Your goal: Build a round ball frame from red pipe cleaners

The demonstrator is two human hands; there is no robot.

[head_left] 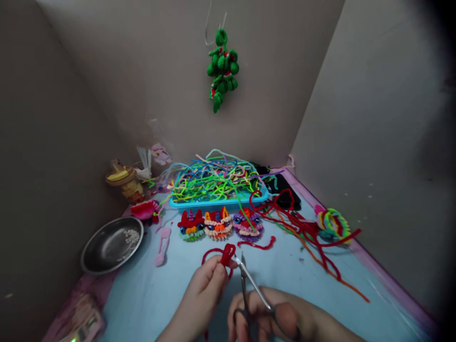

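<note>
Left hand [209, 284] pinching folded red strand [228, 253] in front of tray [218, 205], right hand [261, 312] gripping scissors [253, 282] also in front, blades parted by the strand.

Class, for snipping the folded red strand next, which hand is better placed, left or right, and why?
Probably the right hand: it holds the scissors, their tips close beside the folded red strand, while the left hand is occupied pinching that strand.

Parted scissors [254, 284] beside red loops [228, 254]
</note>
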